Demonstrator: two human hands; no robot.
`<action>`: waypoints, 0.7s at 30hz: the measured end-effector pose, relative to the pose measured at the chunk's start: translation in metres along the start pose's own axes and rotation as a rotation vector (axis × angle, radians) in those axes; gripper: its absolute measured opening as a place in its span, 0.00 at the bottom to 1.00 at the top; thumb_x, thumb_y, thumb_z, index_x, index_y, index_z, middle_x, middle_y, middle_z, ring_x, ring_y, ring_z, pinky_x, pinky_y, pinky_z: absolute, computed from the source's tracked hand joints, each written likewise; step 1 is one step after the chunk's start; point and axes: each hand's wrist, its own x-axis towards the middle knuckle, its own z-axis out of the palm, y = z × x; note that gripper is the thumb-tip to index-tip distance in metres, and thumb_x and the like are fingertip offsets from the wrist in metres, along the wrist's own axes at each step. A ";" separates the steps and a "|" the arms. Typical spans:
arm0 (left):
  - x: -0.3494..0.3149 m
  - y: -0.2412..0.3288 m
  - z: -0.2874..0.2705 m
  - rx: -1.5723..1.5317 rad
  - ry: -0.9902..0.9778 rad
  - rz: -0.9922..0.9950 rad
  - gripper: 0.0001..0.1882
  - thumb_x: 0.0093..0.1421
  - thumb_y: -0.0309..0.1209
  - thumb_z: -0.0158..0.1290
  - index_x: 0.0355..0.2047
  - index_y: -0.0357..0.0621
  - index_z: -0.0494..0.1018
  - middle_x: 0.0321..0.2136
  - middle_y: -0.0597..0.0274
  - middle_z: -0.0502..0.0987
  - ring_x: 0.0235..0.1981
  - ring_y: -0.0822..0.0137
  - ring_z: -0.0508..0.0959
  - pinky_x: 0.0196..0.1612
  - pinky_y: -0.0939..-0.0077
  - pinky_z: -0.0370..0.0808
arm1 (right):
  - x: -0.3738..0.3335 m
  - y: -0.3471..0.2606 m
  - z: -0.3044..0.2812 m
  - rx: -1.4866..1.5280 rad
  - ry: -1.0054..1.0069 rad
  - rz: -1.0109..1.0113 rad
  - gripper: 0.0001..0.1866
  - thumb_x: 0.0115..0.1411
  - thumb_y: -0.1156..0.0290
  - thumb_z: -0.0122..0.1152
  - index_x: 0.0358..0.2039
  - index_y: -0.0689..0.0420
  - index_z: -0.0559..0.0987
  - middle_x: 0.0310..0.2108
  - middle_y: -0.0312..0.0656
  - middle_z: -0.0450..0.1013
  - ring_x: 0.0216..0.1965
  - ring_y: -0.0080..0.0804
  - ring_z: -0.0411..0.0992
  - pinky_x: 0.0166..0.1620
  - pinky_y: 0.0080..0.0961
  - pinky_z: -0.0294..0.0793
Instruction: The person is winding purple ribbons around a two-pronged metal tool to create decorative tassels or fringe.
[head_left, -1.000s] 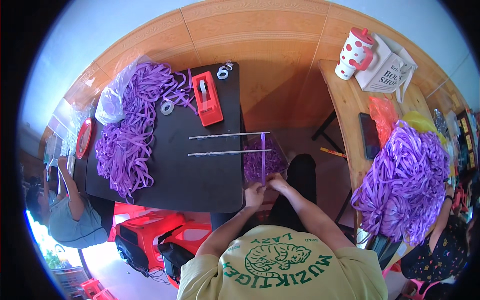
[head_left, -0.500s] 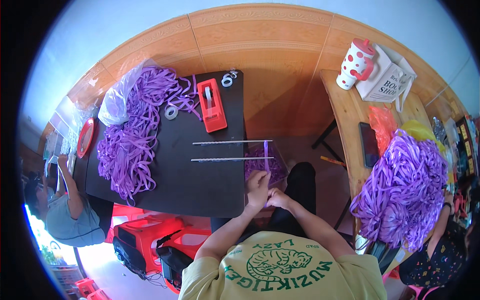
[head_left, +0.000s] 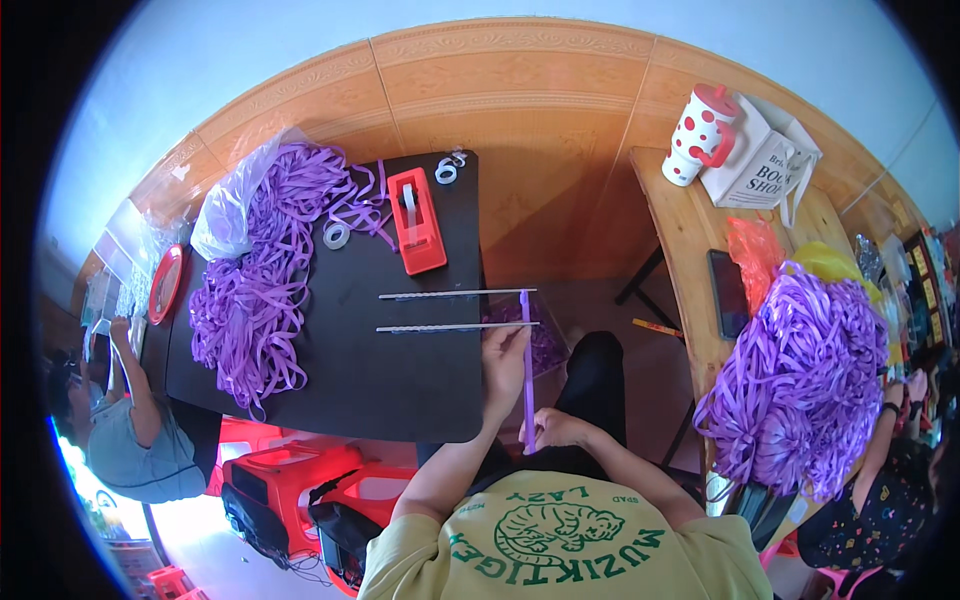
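Observation:
Two thin metal rods [head_left: 440, 326], probably chopsticks, lie parallel on the dark table, their ends jutting past its right edge. A purple ribbon [head_left: 529, 385] hangs at those ends, spanning both rods and running taut toward my body. My left hand [head_left: 506, 365] is closed around the ribbon just below the nearer rod, fingertips close to the rod. Closer to my lap, my right hand [head_left: 556, 430] pinches the ribbon's lower part. Below the rod ends, a clear container or bag [head_left: 560, 360] with purple pieces is partly hidden.
The dark table [head_left: 400, 390] also bears a purple ribbon heap [head_left: 255, 320], a red tape dispenser [head_left: 418, 240] and tape rolls [head_left: 336, 236]. The wooden table [head_left: 665, 215] at right holds another ribbon pile [head_left: 800, 380], a phone [head_left: 728, 290] and a tumbler [head_left: 698, 140]. People sit at both sides.
My left hand has moved up toward the nearer rod, and my right hand has drawn slightly nearer my body. More of the ribbon now shows stretched between them. The whole view has shifted slightly.

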 end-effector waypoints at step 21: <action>-0.027 0.051 0.013 -0.373 -0.014 -0.370 0.10 0.63 0.30 0.49 0.41 0.37 0.74 0.24 0.64 0.77 0.18 0.79 0.70 0.22 0.87 0.64 | 0.003 0.001 0.000 -0.093 0.066 -0.092 0.12 0.46 0.72 0.69 0.33 0.60 0.80 0.27 0.35 0.76 0.30 0.20 0.71 0.36 0.19 0.71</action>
